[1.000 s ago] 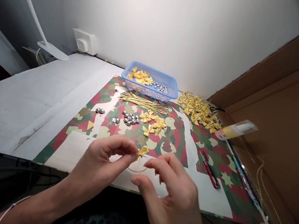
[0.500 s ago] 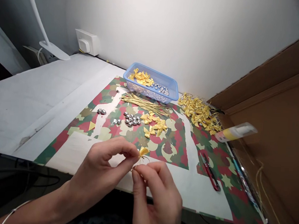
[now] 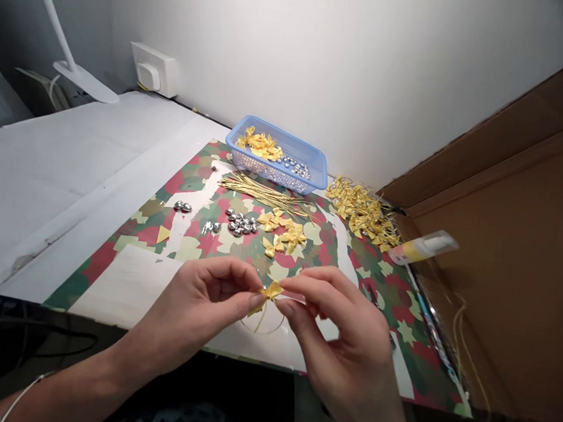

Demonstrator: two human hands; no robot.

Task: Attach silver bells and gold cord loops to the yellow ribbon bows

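Between both hands, over the front of the table, is a yellow ribbon bow (image 3: 272,290) with thin cord ends hanging in a curve below it. My left hand (image 3: 215,296) pinches the bow's left side between thumb and forefinger. On the other side, my right hand (image 3: 339,318) closes thumb and forefinger at the bow's right loop. Part of the bow is hidden by the fingertips. Just beyond the hands lie several loose yellow bows (image 3: 287,232) and a cluster of shiny silver beads (image 3: 242,224). Behind them rests a bundle of thin gold cords (image 3: 263,194).
A blue basket (image 3: 319,174) with bows and beads stands by the wall. To its right is a heap of corded bows (image 3: 366,210), then a glue bottle (image 3: 423,248) against a cardboard box (image 3: 510,253). A white lamp base (image 3: 85,81) is at far left.
My right hand has moved up from the cord below the bow to the bow's right side. The left hand keeps its pinch. The whole view has shifted slightly.
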